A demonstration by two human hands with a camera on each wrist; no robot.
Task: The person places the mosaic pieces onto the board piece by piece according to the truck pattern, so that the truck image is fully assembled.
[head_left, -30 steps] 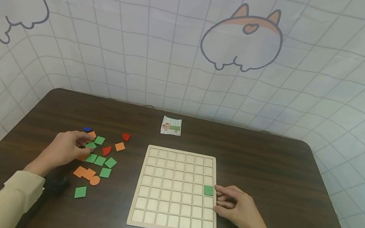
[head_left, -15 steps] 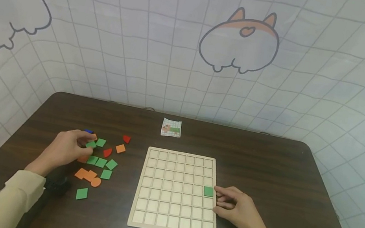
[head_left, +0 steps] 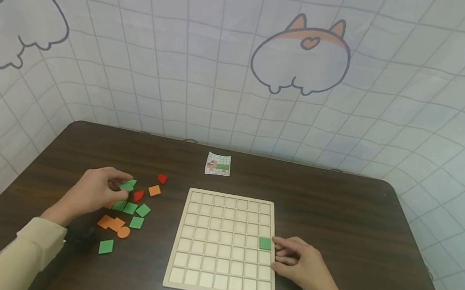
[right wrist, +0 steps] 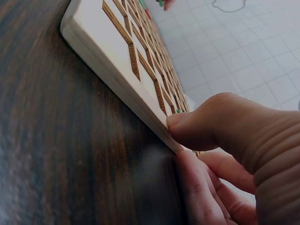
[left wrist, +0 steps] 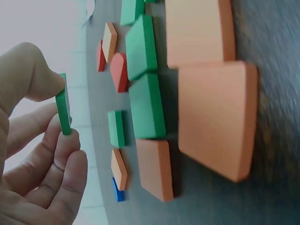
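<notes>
My left hand (head_left: 94, 191) pinches a green square tile (left wrist: 63, 105) between thumb and fingertips. It hovers over the scattered tiles left of the board, and in the left wrist view the tile is raised edge-on above the others. My right hand (head_left: 304, 265) grips the right edge of a pale wooden grid board (head_left: 225, 237). Its thumb (right wrist: 187, 126) lies at the top rim, with the fingers against the side. One green tile (head_left: 265, 243) sits in a rightmost cell of the board, close to the right fingertips.
Green, orange, red and blue pieces lie loose on the dark table, including an orange round piece (head_left: 123, 232) and a red piece (head_left: 162, 179). A small printed card with a coloured grid pattern (head_left: 218, 165) lies behind the board. A patterned curtain (head_left: 209, 60) hangs behind the table.
My left hand has moved a little to the right with the green tile in its fingers. My right hand stays at the board's edge. The head view has shifted slightly.
</notes>
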